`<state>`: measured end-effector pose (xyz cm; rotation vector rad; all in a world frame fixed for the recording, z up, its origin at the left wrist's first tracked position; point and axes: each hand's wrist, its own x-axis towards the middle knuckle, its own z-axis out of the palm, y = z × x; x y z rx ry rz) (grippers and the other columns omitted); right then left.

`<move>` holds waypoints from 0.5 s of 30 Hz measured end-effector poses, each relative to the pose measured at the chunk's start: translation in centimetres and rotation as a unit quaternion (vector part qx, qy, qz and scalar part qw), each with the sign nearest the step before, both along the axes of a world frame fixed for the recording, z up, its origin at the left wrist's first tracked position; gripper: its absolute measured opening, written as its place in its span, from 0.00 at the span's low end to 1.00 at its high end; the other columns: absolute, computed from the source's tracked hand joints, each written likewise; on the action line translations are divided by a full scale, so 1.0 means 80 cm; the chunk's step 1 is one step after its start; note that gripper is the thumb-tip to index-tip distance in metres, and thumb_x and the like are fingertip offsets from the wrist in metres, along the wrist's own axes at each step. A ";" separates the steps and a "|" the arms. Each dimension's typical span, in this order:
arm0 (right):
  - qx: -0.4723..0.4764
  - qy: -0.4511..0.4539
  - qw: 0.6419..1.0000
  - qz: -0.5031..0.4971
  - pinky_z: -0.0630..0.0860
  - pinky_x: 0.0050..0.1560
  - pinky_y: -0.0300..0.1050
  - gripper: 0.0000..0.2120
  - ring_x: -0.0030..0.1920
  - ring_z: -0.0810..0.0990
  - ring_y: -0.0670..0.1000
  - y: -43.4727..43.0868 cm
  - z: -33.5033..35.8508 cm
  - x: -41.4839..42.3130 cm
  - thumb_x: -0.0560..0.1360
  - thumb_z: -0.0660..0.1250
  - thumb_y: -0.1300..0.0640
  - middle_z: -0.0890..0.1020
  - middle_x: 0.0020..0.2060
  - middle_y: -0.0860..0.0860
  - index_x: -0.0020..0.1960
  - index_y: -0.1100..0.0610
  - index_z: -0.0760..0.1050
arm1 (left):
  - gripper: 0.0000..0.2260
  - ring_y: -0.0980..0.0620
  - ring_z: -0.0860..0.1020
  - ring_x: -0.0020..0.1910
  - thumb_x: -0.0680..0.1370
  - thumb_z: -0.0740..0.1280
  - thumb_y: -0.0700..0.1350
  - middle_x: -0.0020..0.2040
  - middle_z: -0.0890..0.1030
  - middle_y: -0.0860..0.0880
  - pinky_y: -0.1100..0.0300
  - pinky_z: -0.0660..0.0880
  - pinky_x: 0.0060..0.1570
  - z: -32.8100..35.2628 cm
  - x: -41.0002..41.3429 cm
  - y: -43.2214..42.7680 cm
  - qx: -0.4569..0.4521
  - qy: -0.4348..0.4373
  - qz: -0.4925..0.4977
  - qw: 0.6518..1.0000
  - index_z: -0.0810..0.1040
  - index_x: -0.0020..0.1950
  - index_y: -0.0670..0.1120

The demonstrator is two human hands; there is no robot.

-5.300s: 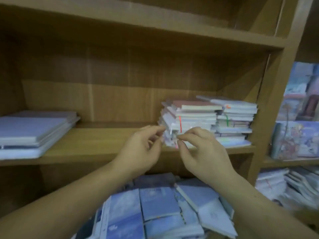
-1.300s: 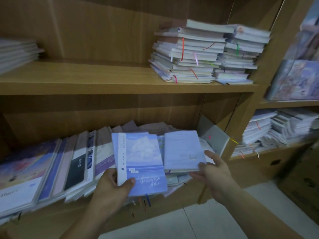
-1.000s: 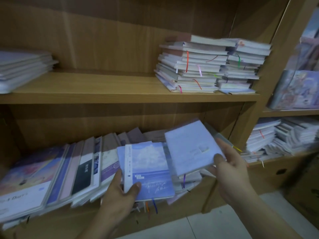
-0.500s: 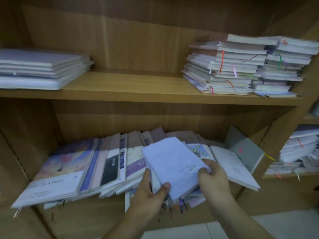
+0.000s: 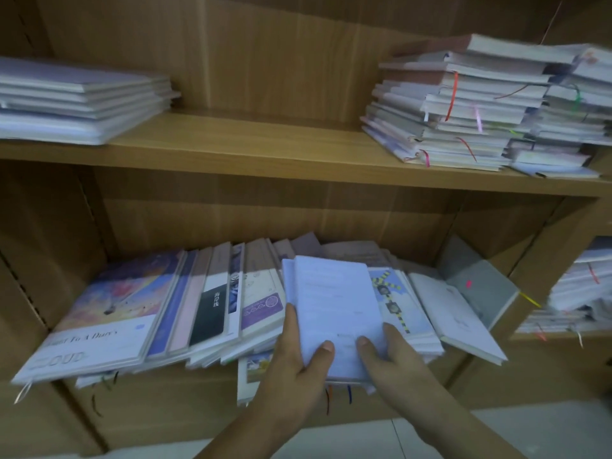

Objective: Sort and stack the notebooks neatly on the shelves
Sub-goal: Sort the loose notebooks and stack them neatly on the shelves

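Observation:
Both hands hold a small stack of pale blue notebooks over the lower shelf's pile. My left hand grips its left edge with the thumb on the top cover. My right hand grips its bottom right corner, thumb on top. Under and around it, several notebooks lie fanned and slanted on the lower shelf, the largest a colourful diary at the left. On the upper shelf sit a flat stack of white notebooks at the left and two tall stacks with ribbon markers at the right.
A grey notebook leans against the shelf's right wall. More notebook piles lie in the neighbouring bay to the right. The middle of the upper shelf is bare wood. A pale tiled floor shows below.
Both hands have brought the white-backed notebook down onto the blue one, forming one small stack held over the pile. The view has shifted left and closer.

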<state>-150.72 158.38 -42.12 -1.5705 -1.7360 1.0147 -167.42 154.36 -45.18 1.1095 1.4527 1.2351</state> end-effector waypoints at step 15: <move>-0.033 0.091 0.994 0.043 0.67 0.64 0.34 0.40 0.64 0.66 0.41 -0.018 0.035 0.000 0.81 0.61 0.43 0.61 0.69 0.40 0.82 0.50 0.40 | 0.33 0.65 0.75 0.57 0.82 0.65 0.51 0.75 0.66 0.58 0.72 0.78 0.40 0.039 -0.005 -0.034 -0.002 -0.028 0.018 0.999 0.51 0.81 0.61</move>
